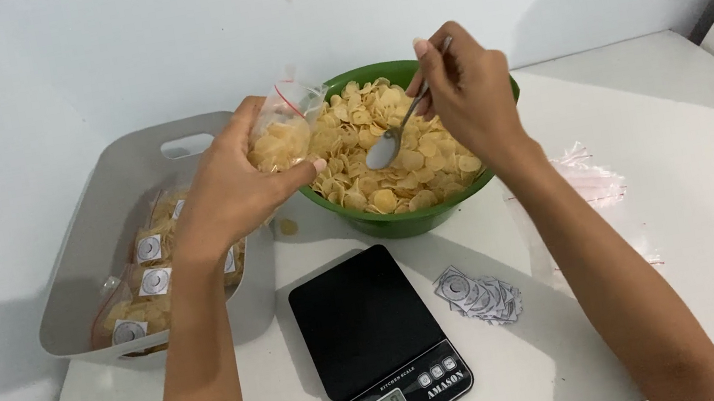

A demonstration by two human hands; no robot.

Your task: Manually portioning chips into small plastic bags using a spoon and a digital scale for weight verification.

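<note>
Closest to the camera there's a black kitchen scale (379,343), display too small to make out, with a little pile of round stickers (479,295) beside it. Left hand (231,189) grips a clear bag (283,132) of chips, fingers hiding most of it. Right hand (467,95) pinches a spoon (397,132) over the green bowl (422,215). Grey bin (111,218) holds filled packs, partly hidden by the arm.

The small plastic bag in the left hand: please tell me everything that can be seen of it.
The plastic bag is small and clear, with a red strip near its open top. It looks thin and soft. It is partly filled with pale yellow chips. The left hand grips it from the side and holds it, slightly tilted, in the air at the rim of the green bowl, with its mouth toward the bowl. The spoon does not touch it.
</note>
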